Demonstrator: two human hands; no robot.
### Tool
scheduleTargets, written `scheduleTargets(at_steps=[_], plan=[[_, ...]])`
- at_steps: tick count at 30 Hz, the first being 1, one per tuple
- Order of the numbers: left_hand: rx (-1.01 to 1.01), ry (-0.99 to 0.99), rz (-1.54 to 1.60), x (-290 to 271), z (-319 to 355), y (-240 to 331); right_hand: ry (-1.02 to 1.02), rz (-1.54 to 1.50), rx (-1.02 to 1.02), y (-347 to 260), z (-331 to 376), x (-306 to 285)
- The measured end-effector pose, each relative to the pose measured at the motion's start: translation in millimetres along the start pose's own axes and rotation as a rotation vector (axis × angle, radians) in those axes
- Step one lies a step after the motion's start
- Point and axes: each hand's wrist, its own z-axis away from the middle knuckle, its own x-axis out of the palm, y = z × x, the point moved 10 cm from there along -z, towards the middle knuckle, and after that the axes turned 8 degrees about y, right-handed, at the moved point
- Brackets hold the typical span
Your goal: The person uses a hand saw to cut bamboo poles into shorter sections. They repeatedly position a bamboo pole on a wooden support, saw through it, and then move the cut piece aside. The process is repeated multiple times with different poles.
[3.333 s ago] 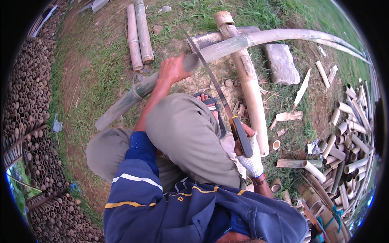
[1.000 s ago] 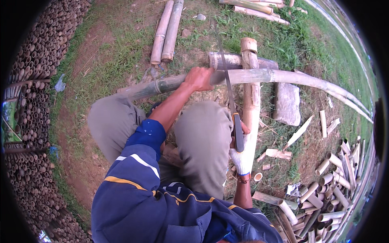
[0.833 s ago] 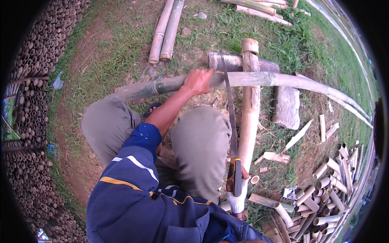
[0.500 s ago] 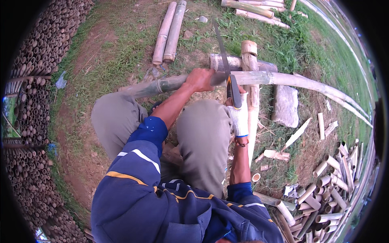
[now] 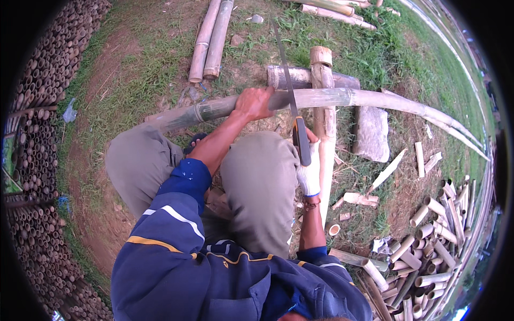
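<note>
A person is sawing through a long bamboo pole laid across a wooden post outdoors.

The saw [image 5: 292, 101] is sitting further forward across the pole than half a second ago, when the gloved hand was up near the cut; now the right hand [image 5: 309, 170] is drawing back toward the knee, so the stroke is running and the cut looks still unfinished. That hand, in a white knit glove, is wrapping closed around the dark handle. The bare left hand [image 5: 253, 102] is pressing down with fingers curled over the bamboo pole [image 5: 321, 98], just beside the thin steel blade. The pole is smooth, grey-green, round and ringed with nodes, curving away right. It is resting on a pale upright post [image 5: 323, 115]. Short cut bamboo tubes [image 5: 433, 251] are lying heaped at lower right on patchy grass.
</note>
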Motion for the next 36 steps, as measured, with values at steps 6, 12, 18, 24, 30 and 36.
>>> scheduleTargets(at_steps=[6,12,18,24,30,36], plan=[[0.0,0.013,0.013,-4.9,-1.2,-4.5,-0.004,0.119,-0.087,-6.4,9.1,-1.6],[-0.028,-0.023,-0.054,3.1,3.9,-13.2,-0.019,0.297,-0.006,-41.3,179.5,-77.5],[-0.038,0.028,-0.015,-1.8,4.9,-2.8,-0.03,0.171,-0.057,-29.0,35.3,-22.8],[-0.006,-0.025,0.004,-8.0,-4.0,-1.6,-0.023,0.172,-0.125,-15.0,8.9,0.5],[-0.03,-0.117,-0.031,-4.1,-2.1,-9.4,0.181,-0.249,0.301,-19.7,186.3,-86.7],[-0.052,-0.114,-0.025,-5.7,-0.1,-8.7,0.017,0.164,-0.019,-11.5,64.8,-29.0]])
